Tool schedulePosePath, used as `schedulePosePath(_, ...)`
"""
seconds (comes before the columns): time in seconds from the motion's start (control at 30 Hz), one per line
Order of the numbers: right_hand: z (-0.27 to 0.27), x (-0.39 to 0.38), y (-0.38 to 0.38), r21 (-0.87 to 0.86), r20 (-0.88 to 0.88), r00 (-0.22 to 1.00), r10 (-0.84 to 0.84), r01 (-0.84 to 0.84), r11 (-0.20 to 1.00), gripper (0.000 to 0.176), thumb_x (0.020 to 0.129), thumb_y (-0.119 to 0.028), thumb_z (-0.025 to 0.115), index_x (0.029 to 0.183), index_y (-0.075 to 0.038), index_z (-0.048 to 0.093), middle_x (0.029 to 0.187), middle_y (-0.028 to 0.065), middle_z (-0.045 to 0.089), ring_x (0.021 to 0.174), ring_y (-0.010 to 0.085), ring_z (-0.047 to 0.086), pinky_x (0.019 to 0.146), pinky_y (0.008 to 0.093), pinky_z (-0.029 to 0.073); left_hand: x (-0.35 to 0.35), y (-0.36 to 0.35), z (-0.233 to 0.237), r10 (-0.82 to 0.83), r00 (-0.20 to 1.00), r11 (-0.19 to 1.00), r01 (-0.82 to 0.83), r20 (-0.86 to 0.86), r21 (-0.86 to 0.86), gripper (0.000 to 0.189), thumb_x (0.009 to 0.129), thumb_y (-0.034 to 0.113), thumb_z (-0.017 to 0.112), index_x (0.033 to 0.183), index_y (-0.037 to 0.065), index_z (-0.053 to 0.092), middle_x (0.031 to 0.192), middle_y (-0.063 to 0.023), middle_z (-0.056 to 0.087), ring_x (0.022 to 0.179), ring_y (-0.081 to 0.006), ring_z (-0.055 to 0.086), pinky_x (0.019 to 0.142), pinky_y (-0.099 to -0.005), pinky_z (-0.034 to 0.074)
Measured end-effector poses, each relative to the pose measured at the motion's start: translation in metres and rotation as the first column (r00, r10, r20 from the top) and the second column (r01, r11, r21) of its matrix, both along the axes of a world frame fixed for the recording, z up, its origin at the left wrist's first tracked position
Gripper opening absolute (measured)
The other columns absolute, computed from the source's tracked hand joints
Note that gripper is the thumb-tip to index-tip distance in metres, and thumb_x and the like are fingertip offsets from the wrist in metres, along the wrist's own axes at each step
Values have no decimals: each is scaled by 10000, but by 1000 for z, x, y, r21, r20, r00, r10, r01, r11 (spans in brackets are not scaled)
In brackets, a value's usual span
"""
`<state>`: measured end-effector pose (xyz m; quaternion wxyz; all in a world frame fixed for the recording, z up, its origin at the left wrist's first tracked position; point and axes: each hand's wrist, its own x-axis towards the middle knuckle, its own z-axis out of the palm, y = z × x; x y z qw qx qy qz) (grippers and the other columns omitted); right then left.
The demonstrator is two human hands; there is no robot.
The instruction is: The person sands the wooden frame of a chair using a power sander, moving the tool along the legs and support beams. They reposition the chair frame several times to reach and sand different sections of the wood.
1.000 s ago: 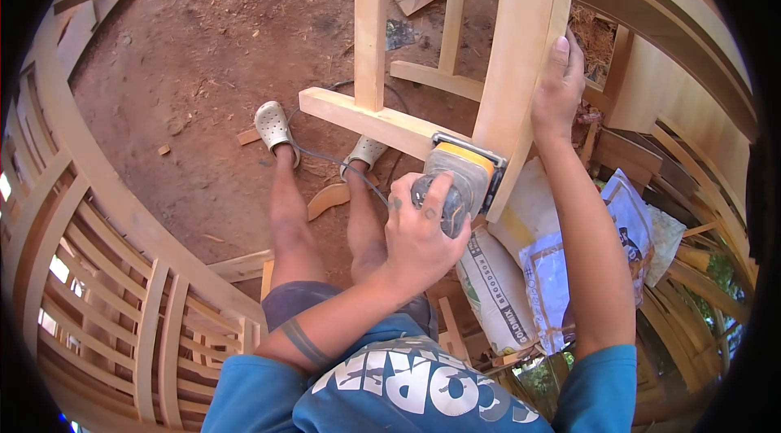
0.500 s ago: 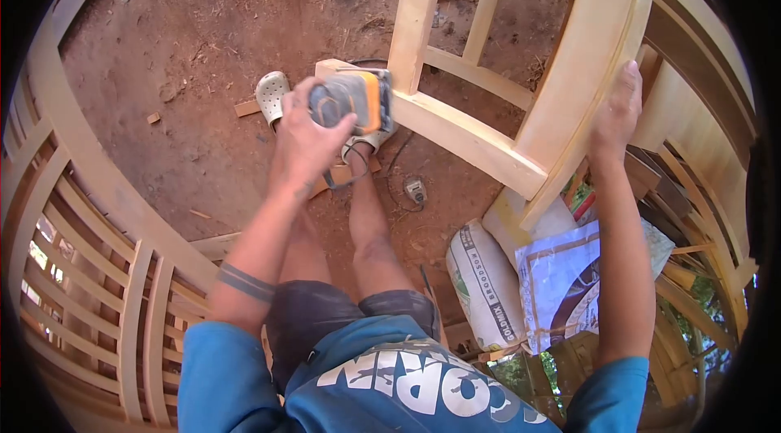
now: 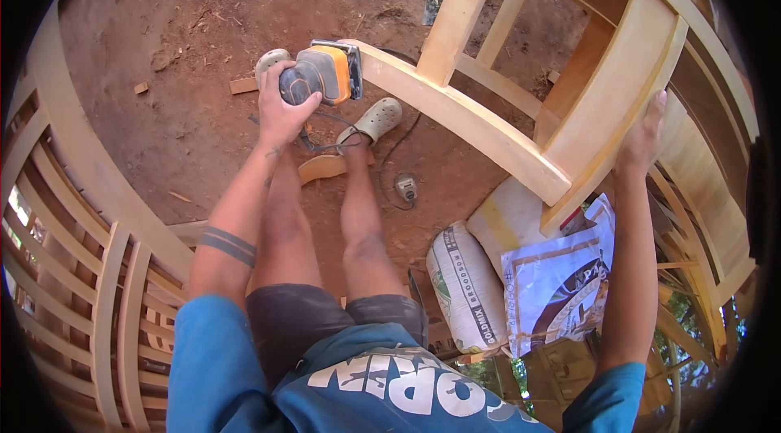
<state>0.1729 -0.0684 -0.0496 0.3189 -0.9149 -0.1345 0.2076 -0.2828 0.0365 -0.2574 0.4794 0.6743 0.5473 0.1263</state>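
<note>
An orange and black electric sander [image 3: 332, 76] is gripped from above in my left hand [image 3: 281, 111]. Its flat pad faces the end of a curved rail on a pale, bare wood furniture frame [image 3: 480, 136]; whether the two touch is hard to tell. My right hand [image 3: 641, 140] holds the outer edge of the same frame, at its broad curved panel, with the fingers mostly hidden behind the wood. The sander's dark cord [image 3: 325, 146] hangs below it toward my feet.
Slatted wooden furniture [image 3: 114, 295] stands along the left side. At right lie printed sacks [image 3: 468, 286] and a white-and-blue printed sheet [image 3: 561, 290], with more wooden frames [image 3: 708, 189] behind. A small grey plug or socket [image 3: 405, 186] and wood offcuts [image 3: 242, 85] are on the dirt ground.
The sander has moved left and slightly up, to the end of the rail. In view, the wooden frame and my right hand have shifted right and a little down.
</note>
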Motion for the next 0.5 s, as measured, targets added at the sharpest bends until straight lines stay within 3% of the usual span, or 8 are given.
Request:
schedulePosePath(0.2, -2, 0, -2, -17, 122, 986, 113, -112, 994, 693, 1070, -541, 356, 1457, 24, 459, 1333, 148, 594, 1159, 212, 591, 1014, 302, 456, 41, -75, 67, 73, 995, 997, -71, 74, -23, 645, 679, 125, 840, 1235, 79, 515, 1178, -146, 510, 1123, -321, 535, 1006, -430, 440)
schedulePosePath(0.23, -3, 2, -2, -20, 128, 983, 128, -127, 992, 693, 1067, -544, 361, 1452, 23, 464, 1324, 143, 598, 1155, 208, 592, 1011, 301, 457, 51, -93, 66, 88, 974, 994, -99, 211, 44, 662, 671, 114, 844, 1236, 86, 500, 1190, -152, 497, 1130, -330, 523, 1010, -434, 435)
schedulePosePath(0.27, -11, 7, -5, 105, 121, 987, 103, -116, 988, 595, 1080, -496, 392, 1297, 34, 554, 1168, 110, 633, 1045, 175, 594, 937, 314, 473, 57, -112, 70, 88, 970, 993, -102, 225, 52, 690, 672, 119, 850, 1252, 95, 478, 1199, -157, 486, 1135, -336, 517, 1010, -442, 436)
schedulePosePath(0.4, -11, 3, -2, 128, 106, 992, 66, -80, 989, 560, 1075, -480, 421, 1233, 29, 591, 1101, 93, 649, 998, 164, 590, 924, 310, 470, 95, -171, 123, 93, 962, 995, -97, 256, 2, 807, 650, 109, 887, 1299, 106, 407, 1244, -183, 456, 1172, -330, 494, 1024, -445, 414)
schedulePosePath(0.5, -11, 2, -1, 157, 97, 990, 100, -114, 981, 560, 1076, -479, 418, 1240, 29, 589, 1111, 95, 648, 1003, 159, 588, 925, 310, 471, 121, -195, 159, 78, 958, 996, -86, 277, 19, 843, 641, 112, 914, 1295, 137, 382, 1258, -197, 434, 1146, -345, 510, 951, -449, 462)
